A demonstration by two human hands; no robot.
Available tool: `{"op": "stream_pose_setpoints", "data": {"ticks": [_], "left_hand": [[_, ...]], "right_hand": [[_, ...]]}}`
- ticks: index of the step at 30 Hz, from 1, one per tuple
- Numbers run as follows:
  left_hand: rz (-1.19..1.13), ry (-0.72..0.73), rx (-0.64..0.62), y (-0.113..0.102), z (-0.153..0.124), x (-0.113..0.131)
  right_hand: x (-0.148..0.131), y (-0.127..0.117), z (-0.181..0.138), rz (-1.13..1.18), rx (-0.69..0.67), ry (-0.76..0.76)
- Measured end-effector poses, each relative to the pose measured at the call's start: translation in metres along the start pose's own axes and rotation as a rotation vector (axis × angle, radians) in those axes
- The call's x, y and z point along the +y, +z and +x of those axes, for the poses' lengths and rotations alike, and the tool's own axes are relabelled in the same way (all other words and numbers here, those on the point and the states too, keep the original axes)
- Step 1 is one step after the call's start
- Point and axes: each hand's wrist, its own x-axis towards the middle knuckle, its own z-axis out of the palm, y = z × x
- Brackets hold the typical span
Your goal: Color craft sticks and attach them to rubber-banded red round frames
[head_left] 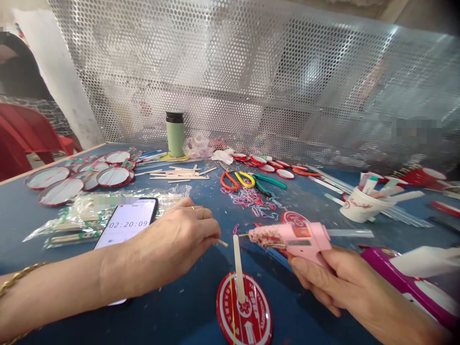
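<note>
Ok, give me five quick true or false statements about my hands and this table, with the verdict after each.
1. The right hand holds a pink glue gun. True.
2. The left hand grips a marker. False: it pinches a small pale stick-like piece.
3. A flat wooden stick reaches over part of a red disc. True.
4. The green tumbler lies on its side. False: it stands upright.
5. The phone shows 02:20:09. True.
</note>
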Motion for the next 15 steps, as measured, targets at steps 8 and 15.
{"op": "stream_pose_setpoints", "data": {"ticks": [8, 15], "left_hand": [[-0.059, -0.086, 0.028, 0.002, 0.010, 0.000], [-0.200, -0.450, -0.045, 0.002, 0.027, 0.003]], "right_hand": [[-0.001, -0.002, -0.002, 0.083, -0.034, -0.052], [-0.011, -0.004, -0.008, 0.145, -0.093, -0.065]]}}
